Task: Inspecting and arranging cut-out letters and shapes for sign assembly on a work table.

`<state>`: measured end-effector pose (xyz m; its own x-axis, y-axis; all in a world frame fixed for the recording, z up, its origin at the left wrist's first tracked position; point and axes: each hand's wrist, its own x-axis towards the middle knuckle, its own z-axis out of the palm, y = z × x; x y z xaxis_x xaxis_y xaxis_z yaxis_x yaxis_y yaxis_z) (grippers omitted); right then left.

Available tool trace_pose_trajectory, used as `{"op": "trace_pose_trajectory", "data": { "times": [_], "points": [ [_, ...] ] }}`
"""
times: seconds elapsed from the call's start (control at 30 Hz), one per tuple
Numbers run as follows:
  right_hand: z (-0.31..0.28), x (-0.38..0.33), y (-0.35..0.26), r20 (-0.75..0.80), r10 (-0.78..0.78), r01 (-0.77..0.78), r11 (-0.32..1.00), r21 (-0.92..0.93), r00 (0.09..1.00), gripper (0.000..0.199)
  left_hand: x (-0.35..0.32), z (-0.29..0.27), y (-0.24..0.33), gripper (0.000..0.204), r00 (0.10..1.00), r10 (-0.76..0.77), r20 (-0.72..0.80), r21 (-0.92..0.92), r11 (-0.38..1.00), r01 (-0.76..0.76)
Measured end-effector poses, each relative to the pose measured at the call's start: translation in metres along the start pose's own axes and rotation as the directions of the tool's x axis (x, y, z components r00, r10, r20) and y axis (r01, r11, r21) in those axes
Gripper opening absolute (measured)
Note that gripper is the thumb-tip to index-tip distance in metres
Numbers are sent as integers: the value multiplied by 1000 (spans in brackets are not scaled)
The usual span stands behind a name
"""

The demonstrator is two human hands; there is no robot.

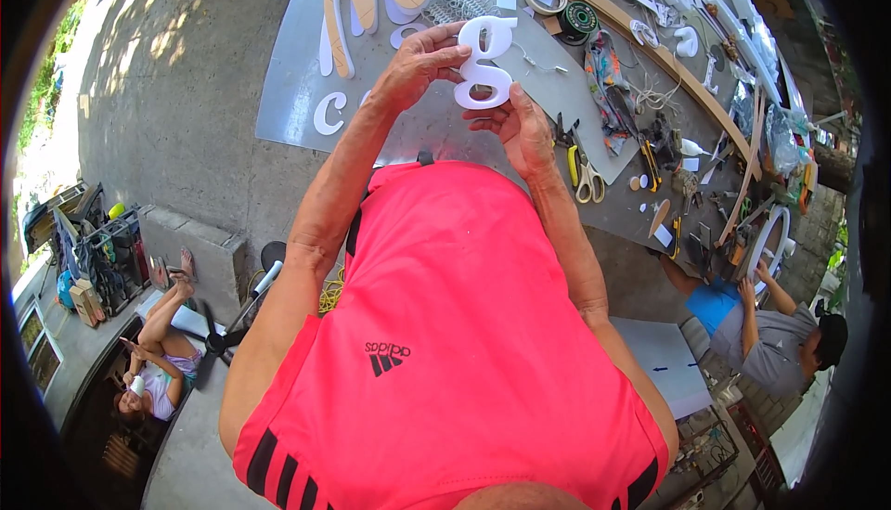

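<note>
A white cut-out letter is held up over the near part of the grey worktable. My left hand pinches its left edge between thumb and fingers. Lower down on the other side, my right hand has its thumb at the letter's bottom right edge, fingers curled beneath. A smaller white curved letter lies on the table left of my hands. Beyond it rests a large letter shape with brown facing. Scissors with yellowish handles lie to the right of my right hand.
A tape roll, a dark green spool and a long wooden strip lie at the far right. Hand tools crowd the right side. Another person handles a white ring there. At left, a person sits low.
</note>
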<state>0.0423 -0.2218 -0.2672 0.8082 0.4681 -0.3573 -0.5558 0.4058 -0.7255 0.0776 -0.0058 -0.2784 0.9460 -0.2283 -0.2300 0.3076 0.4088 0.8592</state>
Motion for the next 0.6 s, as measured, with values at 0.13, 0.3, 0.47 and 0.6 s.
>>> {"op": "trace_pose_trajectory", "data": {
  "times": [0.13,0.3,0.47,0.6],
  "points": [
    [0,-1,3,8,-9,9,1000,3,1000,57,0,-2,-4,58,1000,-13,4,-3,1000,13],
    [0,-2,3,8,-4,4,1000,8,1000,57,2,-5,-9,57,999,-33,3,-10,999,33],
    [0,-2,4,16,-1,1,1000,14,1000,57,1,-4,-8,58,999,-40,6,-8,999,40],
    [1,-2,4,19,-12,11,1000,9,1000,57,0,-4,-8,58,999,-36,-10,-16,999,36]
  ]
}}
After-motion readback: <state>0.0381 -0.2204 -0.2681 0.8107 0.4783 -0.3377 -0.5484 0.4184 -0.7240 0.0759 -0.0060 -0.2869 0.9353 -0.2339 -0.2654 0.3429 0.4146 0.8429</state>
